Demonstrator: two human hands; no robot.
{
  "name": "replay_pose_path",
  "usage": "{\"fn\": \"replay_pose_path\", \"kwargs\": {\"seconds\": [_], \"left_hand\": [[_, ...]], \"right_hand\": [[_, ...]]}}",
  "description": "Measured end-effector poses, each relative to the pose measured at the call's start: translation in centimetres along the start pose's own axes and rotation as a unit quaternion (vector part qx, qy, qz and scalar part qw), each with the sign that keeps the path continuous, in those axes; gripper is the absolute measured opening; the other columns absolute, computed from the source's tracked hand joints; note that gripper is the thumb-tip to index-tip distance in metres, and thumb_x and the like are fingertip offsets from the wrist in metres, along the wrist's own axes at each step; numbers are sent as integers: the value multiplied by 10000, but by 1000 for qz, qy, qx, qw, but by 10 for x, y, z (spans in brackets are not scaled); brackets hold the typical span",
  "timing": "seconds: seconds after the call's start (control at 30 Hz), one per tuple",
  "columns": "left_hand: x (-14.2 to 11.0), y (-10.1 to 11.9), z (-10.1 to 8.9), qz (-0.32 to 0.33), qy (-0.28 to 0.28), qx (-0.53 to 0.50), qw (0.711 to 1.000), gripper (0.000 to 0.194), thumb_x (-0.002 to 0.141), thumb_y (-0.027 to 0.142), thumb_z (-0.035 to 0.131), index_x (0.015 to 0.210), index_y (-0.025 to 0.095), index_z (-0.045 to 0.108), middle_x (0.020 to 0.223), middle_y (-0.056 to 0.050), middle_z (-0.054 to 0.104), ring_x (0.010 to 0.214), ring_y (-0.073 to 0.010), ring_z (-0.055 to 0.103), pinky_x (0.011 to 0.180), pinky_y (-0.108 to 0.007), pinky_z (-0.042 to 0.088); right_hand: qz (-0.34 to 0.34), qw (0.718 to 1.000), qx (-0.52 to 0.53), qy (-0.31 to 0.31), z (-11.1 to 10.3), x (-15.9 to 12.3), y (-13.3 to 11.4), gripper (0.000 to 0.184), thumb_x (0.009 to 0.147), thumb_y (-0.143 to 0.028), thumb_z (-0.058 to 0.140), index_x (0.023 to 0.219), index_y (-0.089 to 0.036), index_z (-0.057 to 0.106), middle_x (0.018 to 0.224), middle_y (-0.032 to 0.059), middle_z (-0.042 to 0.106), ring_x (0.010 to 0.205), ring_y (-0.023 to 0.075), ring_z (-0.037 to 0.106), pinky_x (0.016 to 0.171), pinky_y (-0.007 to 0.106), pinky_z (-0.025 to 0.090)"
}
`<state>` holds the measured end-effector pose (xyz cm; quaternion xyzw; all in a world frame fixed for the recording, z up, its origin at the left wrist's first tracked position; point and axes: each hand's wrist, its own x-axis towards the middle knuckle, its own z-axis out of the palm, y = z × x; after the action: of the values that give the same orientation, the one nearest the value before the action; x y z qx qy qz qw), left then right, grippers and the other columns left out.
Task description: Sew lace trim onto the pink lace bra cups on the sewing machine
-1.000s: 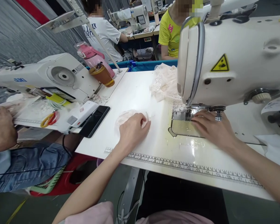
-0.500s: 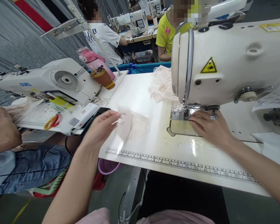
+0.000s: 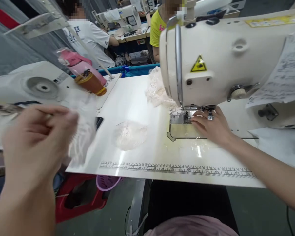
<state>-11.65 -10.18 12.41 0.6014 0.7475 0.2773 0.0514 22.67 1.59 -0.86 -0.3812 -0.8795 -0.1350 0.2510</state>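
Observation:
My left hand (image 3: 36,134) is raised off the table at the left, blurred by motion, its fingers pinched on a thin pale lace piece (image 3: 82,141) that hangs from them. A second pale lace piece (image 3: 130,135) lies on the white table (image 3: 137,95) left of the needle plate. My right hand (image 3: 211,126) rests on the metal needle plate (image 3: 180,131) under the head of the white sewing machine (image 3: 223,62), fingers curled flat beside the presser foot. What lies under those fingers is hidden.
A heap of lace (image 3: 157,88) lies behind the machine head. A brown cup (image 3: 90,83) and a pink bottle (image 3: 76,64) stand at the back left by another sewing machine (image 3: 39,87). A purple basket (image 3: 107,182) and a red stool (image 3: 76,196) sit under the table. Two people sit beyond.
My left hand has lifted a lace piece from the table and carried it left and up. Another piece stays on the table. My right hand has stayed at the needle plate.

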Motion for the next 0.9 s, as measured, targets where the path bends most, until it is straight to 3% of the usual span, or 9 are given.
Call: {"fn": "replay_pose_path", "kwargs": {"seconds": [0.03,0.1,0.2,0.33,0.4,0.47,0.53,0.67,0.9], "left_hand": [[-4,14,6,-18,45,-76,996,342,850,613,516,877,279,589,517,65,421,424,-45,330,400,-242,189],[-6,42,22,-22,-38,-194,980,325,703,581,689,776,278,596,479,67,448,386,-61,334,338,-229,201],[7,70,56,18,-236,-261,936,294,713,551,675,742,271,589,487,55,494,375,-74,364,332,-230,251],[39,81,118,147,-401,-203,881,240,836,481,560,826,253,633,677,4,627,586,-138,571,502,-263,436],[46,80,142,202,-362,-88,906,233,879,440,522,912,247,648,755,-9,665,588,-157,583,517,-289,447],[41,80,153,272,-238,29,932,244,914,381,492,986,212,654,892,-48,695,693,-200,629,595,-339,499],[24,80,155,357,-136,80,921,268,950,308,442,1037,166,652,1016,-86,698,875,-237,653,722,-382,542],[-11,77,158,486,-94,93,864,326,964,255,433,1213,107,581,1211,-120,652,1099,-243,623,862,-377,567],[2,67,181,503,-50,126,854,389,960,259,451,1265,38,550,1293,-159,581,1200,-280,560,966,-418,533]], "right_hand": [[4,1000,-3,2,0,0,1,273,950,-234,424,956,-244,696,959,11,712,863,196,619,973,425,359],[17,1000,-9,-1,2,1,3,280,952,-238,417,955,-249,697,869,15,710,871,201,613,996,431,345],[40,999,0,-10,5,1,5,274,952,-243,418,967,-265,691,792,6,697,878,205,603,986,435,350],[52,998,20,-17,8,1,8,280,917,-184,427,1026,-240,680,781,17,686,912,212,587,946,415,363],[63,997,26,-27,7,1,9,292,899,-153,422,1028,-205,679,786,33,684,888,213,581,930,406,371],[69,997,36,-24,4,2,7,303,890,-124,412,1010,-204,679,824,33,690,875,204,580,905,384,386],[55,997,48,-1,0,2,3,339,867,-65,400,972,-226,679,886,10,697,856,179,583,858,345,406],[-29,998,52,25,-6,2,-8,365,810,21,401,872,-213,674,884,-38,705,727,125,581,721,276,411],[-53,998,-4,-18,0,2,-13,323,855,-13,443,1032,-174,660,1046,13,699,813,143,607,741,299,400]]}}
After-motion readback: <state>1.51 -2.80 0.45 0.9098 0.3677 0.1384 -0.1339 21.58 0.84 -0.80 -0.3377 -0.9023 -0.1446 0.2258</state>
